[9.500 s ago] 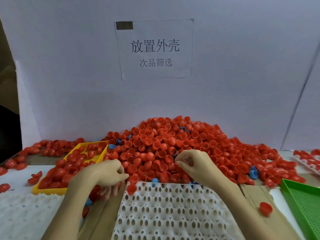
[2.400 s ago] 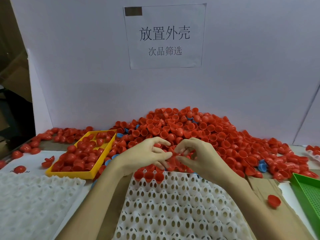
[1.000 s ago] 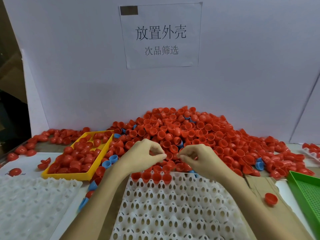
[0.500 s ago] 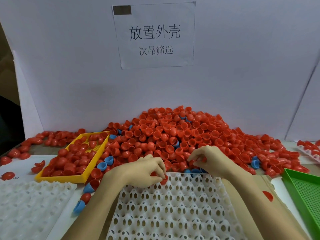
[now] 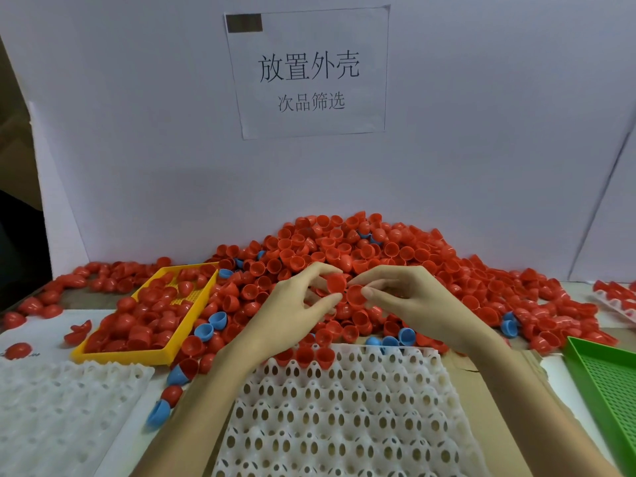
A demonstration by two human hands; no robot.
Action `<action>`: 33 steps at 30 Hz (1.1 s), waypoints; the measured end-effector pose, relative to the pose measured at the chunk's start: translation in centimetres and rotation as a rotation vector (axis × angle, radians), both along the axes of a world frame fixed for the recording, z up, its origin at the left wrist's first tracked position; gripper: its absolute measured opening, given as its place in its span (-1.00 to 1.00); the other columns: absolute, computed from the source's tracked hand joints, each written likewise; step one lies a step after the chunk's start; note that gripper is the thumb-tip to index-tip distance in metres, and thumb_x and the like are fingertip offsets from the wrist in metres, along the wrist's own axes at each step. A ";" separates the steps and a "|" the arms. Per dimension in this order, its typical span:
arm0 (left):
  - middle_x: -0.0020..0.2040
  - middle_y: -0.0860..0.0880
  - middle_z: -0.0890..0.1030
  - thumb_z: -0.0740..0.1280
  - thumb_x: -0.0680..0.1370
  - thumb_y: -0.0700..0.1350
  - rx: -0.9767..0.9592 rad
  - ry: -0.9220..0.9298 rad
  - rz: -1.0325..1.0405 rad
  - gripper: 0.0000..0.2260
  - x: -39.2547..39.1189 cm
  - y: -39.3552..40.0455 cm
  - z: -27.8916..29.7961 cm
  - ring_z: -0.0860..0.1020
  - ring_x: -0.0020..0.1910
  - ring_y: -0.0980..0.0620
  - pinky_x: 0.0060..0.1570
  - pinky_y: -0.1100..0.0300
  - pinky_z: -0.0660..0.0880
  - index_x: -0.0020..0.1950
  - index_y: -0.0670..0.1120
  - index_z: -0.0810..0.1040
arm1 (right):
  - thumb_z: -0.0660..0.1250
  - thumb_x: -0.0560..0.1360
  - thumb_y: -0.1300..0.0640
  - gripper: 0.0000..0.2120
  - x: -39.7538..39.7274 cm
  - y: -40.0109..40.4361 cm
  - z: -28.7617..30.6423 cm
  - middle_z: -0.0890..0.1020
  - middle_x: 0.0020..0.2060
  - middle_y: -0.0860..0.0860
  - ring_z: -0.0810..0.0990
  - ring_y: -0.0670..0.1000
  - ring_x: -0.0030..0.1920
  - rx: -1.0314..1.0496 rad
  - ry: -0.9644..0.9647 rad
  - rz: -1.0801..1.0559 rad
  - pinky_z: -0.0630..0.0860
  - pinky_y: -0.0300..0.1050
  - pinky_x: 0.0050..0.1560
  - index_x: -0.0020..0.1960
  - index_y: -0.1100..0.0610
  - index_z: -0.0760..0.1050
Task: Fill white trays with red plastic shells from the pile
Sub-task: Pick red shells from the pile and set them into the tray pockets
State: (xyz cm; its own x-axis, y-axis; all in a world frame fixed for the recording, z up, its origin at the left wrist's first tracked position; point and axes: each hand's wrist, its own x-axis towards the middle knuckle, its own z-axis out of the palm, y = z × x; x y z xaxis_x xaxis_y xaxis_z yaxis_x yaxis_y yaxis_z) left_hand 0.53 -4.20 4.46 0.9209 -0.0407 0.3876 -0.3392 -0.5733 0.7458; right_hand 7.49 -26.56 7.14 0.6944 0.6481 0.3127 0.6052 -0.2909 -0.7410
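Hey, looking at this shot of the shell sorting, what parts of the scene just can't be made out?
Head view only:
- White tray: near end cut off by the bottom edge; part of its far row hidden behind the left hand.
- Green tray: cut off by the right edge.
- Table under the pile: buried by shells.
- Yellow tray floor: mostly covered by shells.

We count two hands, the left hand (image 5: 292, 306) and the right hand (image 5: 418, 301), each pinching one red shell above the pile (image 5: 395, 263), whose shells are too many to count. Near the pile lie two white trays (image 5: 344, 414) (image 5: 58, 404), one yellow tray (image 5: 137, 354), one green tray (image 5: 609, 390).
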 end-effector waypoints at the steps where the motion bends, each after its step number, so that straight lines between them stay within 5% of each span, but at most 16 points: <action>1: 0.09 0.21 0.64 0.40 0.61 0.01 -0.035 -0.016 -0.022 -0.75 0.0 0.0 0.2 0.69 -0.05 0.23 -0.07 0.33 0.61 0.29 0.20 0.54 | 0.37 0.64 0.09 -0.83 -0.1 0.1 0.0 0.75 -0.11 -0.06 0.73 -0.08 -0.07 0.010 0.002 -0.001 0.62 -0.23 -0.05 0.18 -0.07 0.67; 13: -0.01 0.18 0.71 0.45 0.57 0.08 -0.031 0.033 -0.041 -0.85 -0.2 0.2 0.5 0.69 -0.05 0.19 0.04 0.14 0.64 0.12 0.16 0.62 | 0.35 0.64 0.11 -0.82 -0.2 0.0 0.0 0.75 -0.10 -0.05 0.73 -0.05 -0.07 0.003 0.015 -0.016 0.66 -0.16 -0.06 0.18 -0.04 0.68; 18: -0.09 0.23 0.70 0.35 0.56 0.27 0.051 0.041 0.032 -0.78 -0.4 0.2 0.5 0.66 -0.09 0.25 -0.03 0.26 0.58 -0.01 0.17 0.64 | 0.42 0.60 0.17 -0.78 -0.3 0.2 -0.1 0.74 -0.09 -0.07 0.72 -0.09 -0.10 0.052 -0.046 -0.061 0.67 -0.12 -0.07 0.17 -0.10 0.61; 23: -0.10 0.21 0.70 0.27 0.62 0.23 0.025 0.087 0.001 -0.78 -0.5 0.1 0.6 0.67 -0.13 0.23 -0.12 0.33 0.57 0.05 0.16 0.63 | 0.42 0.58 0.22 -0.68 -1.0 0.6 0.2 0.67 -0.04 -0.13 0.68 -0.11 0.00 -0.042 -0.204 -0.041 0.66 -0.14 0.02 0.15 -0.19 0.62; 29: -0.09 0.27 0.63 0.43 0.48 0.31 0.101 -0.147 0.120 -0.74 -0.7 -0.4 1.0 0.62 -0.17 0.20 -0.16 0.43 0.50 -0.06 0.15 0.58 | 0.40 0.61 0.10 -0.92 -1.3 1.2 0.2 0.68 -0.20 -0.14 0.66 -0.15 -0.15 0.025 -0.207 -0.200 0.58 -0.28 -0.12 0.01 -0.06 0.66; 33: -0.17 0.21 0.58 0.46 0.44 0.31 0.252 -0.339 0.133 -0.70 -1.0 -0.8 1.1 0.58 -0.21 0.13 -0.23 0.37 0.50 -0.11 0.13 0.51 | 0.43 0.58 -0.05 -0.85 -1.6 1.1 0.4 0.71 -0.20 -0.22 0.66 -0.19 -0.18 0.017 -0.072 -0.104 0.54 -0.34 -0.11 -0.02 0.00 0.70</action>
